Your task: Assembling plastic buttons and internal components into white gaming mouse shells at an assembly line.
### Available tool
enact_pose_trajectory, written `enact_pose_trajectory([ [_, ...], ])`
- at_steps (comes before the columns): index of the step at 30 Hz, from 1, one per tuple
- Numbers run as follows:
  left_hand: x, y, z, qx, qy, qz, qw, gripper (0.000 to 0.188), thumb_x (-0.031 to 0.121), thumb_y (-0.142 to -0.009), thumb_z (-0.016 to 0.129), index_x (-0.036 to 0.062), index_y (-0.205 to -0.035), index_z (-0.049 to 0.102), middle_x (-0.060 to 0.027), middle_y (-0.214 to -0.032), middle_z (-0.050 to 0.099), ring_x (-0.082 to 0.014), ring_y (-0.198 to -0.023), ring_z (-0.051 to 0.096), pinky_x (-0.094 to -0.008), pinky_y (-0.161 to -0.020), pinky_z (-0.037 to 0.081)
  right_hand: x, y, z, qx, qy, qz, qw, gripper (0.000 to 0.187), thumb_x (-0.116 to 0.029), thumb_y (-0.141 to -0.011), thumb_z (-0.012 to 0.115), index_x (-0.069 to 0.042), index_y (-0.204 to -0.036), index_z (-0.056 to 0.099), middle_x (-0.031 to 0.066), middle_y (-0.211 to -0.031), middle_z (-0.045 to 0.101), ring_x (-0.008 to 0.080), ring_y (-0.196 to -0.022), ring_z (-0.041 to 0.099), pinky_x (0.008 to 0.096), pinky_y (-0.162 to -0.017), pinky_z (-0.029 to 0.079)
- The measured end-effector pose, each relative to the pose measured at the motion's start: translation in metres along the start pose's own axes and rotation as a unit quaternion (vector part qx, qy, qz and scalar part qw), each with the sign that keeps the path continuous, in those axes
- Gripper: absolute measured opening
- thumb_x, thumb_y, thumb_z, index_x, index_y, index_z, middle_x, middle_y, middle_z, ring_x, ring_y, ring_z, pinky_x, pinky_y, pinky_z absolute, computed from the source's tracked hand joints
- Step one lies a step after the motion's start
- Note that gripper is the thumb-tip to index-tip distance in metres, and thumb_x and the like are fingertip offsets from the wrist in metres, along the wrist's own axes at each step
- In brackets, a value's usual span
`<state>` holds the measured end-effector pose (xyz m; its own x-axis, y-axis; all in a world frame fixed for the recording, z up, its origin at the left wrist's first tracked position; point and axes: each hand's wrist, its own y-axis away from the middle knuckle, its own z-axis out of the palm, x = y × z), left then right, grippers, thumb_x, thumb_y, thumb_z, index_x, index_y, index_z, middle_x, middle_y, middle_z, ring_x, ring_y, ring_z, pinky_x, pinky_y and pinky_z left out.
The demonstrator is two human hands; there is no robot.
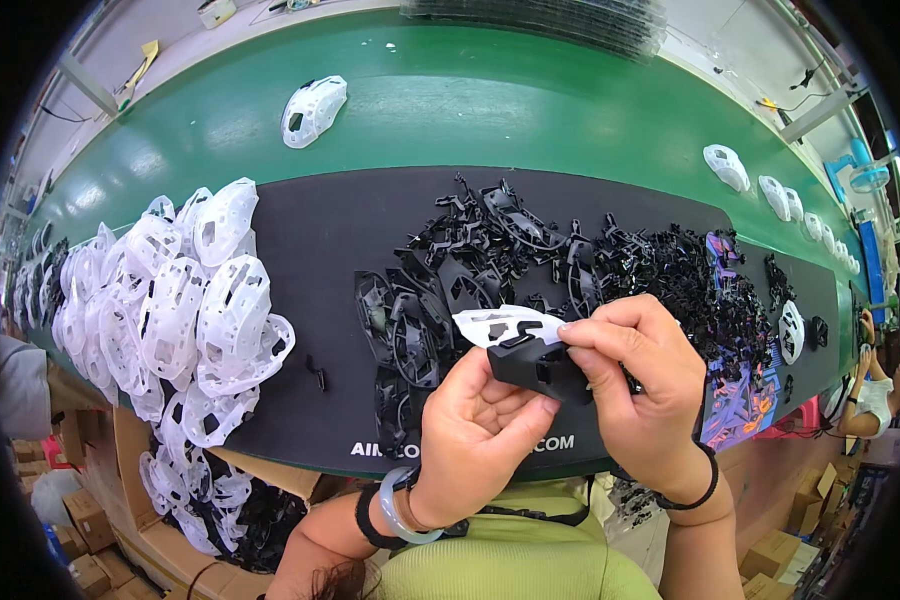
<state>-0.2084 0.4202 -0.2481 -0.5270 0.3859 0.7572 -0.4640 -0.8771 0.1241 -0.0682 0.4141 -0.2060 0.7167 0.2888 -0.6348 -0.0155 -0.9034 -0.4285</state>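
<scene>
Above the black mat my hands hold a white plastic shell with a smooth black plastic cover piece against it. My left hand is closed around the lower left of the two parts, its thumb by the black piece. My right hand pinches their right end between thumb and fingers; the fingers hide part of that end. Just beyond my hands lies a heap of small black plastic clips. Curved black plastic frames are piled to the left of it.
White perforated shells are stacked high at the left. A cardboard box below holds more shells and black parts. One white shell sits on the green conveyor belt, others farther right. Another person's arm shows at far right.
</scene>
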Motion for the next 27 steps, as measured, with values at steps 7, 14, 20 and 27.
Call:
enact_pose_trajectory([
  [7, -0.004, -0.006, -0.009, 0.007, 0.052, 0.019, 0.998, 0.029, 0.003, -0.085, 0.051, -0.0053, -0.112, 0.045, -0.0093, -0.105, 0.055, -0.0125, -0.092, 0.055, -0.025, -0.082, 0.046, 0.003, 0.012, 0.006, 0.007, 0.087, -0.079, 0.993, 0.024, 0.004, -0.064, 0.063, -0.004, -0.087, 0.064, 0.0083, -0.077, 0.053, 0.0215, -0.065, 0.053, 0.0271, -0.053, 0.044],
  [14, 0.006, -0.005, -0.012, 0.017, 0.035, -0.005, 0.999, 0.029, 0.011, -0.086, 0.054, -0.0029, -0.11, 0.049, -0.0058, -0.095, 0.058, -0.0088, -0.081, 0.055, -0.0222, -0.068, 0.048, 0.006, 0.021, -0.011, -0.123, -0.142, 0.125, 0.974, 0.046, -0.01, -0.078, 0.062, 0.001, -0.119, 0.044, 0.0158, -0.111, 0.047, 0.0241, -0.101, 0.048, 0.0313, -0.086, 0.039],
  [20, 0.004, -0.003, -0.016, -0.05, 0.004, 0.027, 0.998, 0.033, 0.014, -0.085, 0.056, -0.0057, -0.11, 0.049, -0.0084, -0.101, 0.058, -0.0105, -0.088, 0.054, -0.0251, -0.078, 0.044, 0.005, 0.028, -0.013, -0.193, -0.458, 0.312, 0.81, 0.067, -0.018, -0.081, 0.064, 0.004, -0.131, 0.025, 0.0126, -0.125, 0.041, 0.0173, -0.113, 0.043, 0.0321, -0.095, 0.035],
  [27, 0.0, -0.003, -0.008, -0.028, -0.002, 0.095, 0.995, 0.038, 0.026, -0.087, 0.055, -0.0059, -0.106, 0.051, -0.01, -0.1, 0.058, -0.0132, -0.09, 0.055, -0.0259, -0.079, 0.044, -0.004, 0.047, 0.007, -0.053, -0.205, 0.152, 0.965, 0.066, -0.019, -0.07, 0.071, 0.007, -0.122, 0.039, 0.0172, -0.097, 0.055, 0.0194, -0.077, 0.055, 0.03, -0.068, 0.047],
])
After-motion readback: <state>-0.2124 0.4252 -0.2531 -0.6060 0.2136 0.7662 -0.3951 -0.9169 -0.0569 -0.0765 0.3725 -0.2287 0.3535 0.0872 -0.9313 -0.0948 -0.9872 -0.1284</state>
